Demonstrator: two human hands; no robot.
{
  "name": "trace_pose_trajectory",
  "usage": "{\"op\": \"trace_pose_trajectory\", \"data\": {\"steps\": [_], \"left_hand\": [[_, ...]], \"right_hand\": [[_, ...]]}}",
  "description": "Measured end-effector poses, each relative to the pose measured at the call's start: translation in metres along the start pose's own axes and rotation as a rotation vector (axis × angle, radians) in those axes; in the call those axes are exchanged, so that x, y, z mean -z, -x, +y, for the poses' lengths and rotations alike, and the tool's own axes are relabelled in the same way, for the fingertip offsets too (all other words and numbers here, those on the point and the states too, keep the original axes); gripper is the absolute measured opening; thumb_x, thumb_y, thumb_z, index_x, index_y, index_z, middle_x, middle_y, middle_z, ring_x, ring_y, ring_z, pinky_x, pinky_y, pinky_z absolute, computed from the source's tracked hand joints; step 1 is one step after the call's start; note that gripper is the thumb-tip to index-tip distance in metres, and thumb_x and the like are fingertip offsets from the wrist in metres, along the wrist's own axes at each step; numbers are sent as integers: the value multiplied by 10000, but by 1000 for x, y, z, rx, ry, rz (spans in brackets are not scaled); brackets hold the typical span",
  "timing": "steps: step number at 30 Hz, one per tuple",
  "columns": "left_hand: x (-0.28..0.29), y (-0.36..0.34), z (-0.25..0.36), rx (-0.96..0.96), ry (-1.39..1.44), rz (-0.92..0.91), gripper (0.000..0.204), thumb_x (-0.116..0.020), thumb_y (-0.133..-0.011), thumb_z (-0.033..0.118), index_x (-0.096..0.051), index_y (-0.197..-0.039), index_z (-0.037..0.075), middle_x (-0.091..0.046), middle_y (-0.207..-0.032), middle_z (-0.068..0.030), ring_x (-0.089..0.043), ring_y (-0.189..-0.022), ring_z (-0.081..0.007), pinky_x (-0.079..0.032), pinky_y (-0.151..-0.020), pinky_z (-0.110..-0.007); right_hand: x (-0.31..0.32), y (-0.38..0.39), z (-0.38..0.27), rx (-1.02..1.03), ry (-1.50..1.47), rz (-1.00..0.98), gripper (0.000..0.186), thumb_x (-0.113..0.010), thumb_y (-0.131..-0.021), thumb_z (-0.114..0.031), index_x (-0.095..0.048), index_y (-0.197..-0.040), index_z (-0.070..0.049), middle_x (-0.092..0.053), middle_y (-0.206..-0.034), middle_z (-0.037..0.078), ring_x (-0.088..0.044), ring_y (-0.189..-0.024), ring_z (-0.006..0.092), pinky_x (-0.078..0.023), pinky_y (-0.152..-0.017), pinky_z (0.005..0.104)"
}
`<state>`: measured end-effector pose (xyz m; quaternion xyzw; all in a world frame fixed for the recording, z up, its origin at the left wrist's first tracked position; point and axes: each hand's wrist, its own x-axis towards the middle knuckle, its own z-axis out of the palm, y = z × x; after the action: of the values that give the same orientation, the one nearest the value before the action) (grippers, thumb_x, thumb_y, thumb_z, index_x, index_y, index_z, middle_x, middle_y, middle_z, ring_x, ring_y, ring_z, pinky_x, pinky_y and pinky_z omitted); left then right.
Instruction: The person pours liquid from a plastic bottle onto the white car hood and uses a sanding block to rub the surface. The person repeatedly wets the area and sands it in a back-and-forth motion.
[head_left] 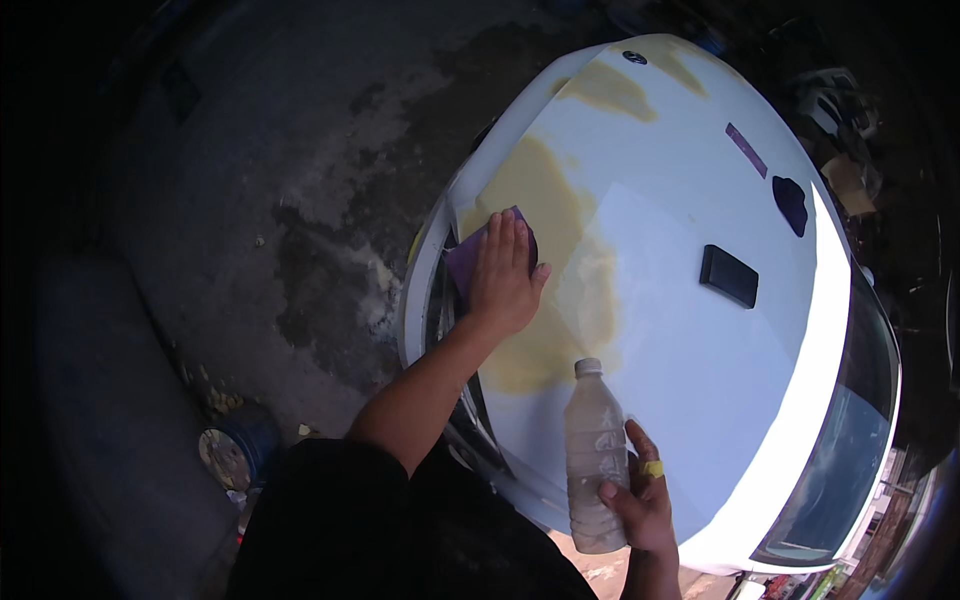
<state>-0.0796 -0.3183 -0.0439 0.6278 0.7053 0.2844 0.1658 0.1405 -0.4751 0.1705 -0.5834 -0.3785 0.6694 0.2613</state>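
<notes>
- Your left hand (505, 275) lies flat, fingers together, pressing a purple abrasive sheet (470, 258) onto the car bonnet (680, 330) at centre frame, near the bonnet's left edge
- The sheet is thin and flexible; its purple edge shows to the left of and above your fingers
- Your right hand (640, 495), lower centre-right, is wrapped around a cloudy plastic bottle (595, 455) held upright just over the bonnet's lower edge; its cap is pale and the body ribbed
- A yellow band sits on one finger of that hand
- The bonnet is smooth glossy white, with dull yellowish filler patches (545, 200) spreading under and around your left hand
- A black rectangular block (728, 275) rests on the bonnet right of centre; a dark purple pad (790, 203) and a purple strip (746, 150) lie in the upper right
- The concrete floor (300, 180) on the left is rough and stained
</notes>
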Motion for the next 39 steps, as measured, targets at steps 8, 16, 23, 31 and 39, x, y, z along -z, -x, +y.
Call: {"op": "trace_pose_trajectory", "data": {"steps": [8, 16, 23, 31, 39], "left_hand": [[15, -25, -43, -136, 65, -33, 745, -401, -1025, 431, -159, -1556, -34, -94, -1646, -202, -42, -1537, -337, -71, -1239, -457], [8, 4, -13, -302, 42, -50, 720, -443, -1014, 386, -193, -1550, -26, -114, -1644, -194, -53, -1537, -327, -56, -1239, -468], [4, 76, 41, -591, -96, -238, 740, -452, -995, 470, -269, -1544, 8, -146, -1655, -129, -91, -1537, -275, -41, -1246, -423], [4, -53, -93, -392, 61, -37, 778, -459, -1007, 433, -132, -1567, 3, -88, -1656, -159, -28, -1541, -301, -68, -1244, -430], [-12, 78, 44, -658, 17, -348, 712, -484, -983, 374, -247, -1541, 1, -166, -1643, -165, -64, -1543, -279, -54, -1245, -422]], "right_hand": [[-3, 1, -1, -33, -15, -21, 890, -691, -808, 42, -178, -1534, 43, -512, -1354, 216, -531, -1212, 271, -439, -1024, 395], [2, 6, 7, -29, -21, 16, 891, -689, -802, 56, -180, -1533, 45, -496, -1371, 223, -522, -1226, 273, -427, -1039, 395], [-2, 6, 4, -49, -70, 34, 903, -687, -795, 58, -171, -1536, 45, -487, -1381, 221, -507, -1246, 275, -401, -1067, 397], [10, 7, 18, -44, -63, 33, 907, -683, -800, 49, -163, -1544, 33, -497, -1372, 210, -499, -1252, 261, -407, -1060, 399], [12, 6, 22, -44, -67, 54, 908, -699, -800, 33, -172, -1540, 34, -528, -1336, 203, -536, -1206, 256, -429, -1042, 405]]}}
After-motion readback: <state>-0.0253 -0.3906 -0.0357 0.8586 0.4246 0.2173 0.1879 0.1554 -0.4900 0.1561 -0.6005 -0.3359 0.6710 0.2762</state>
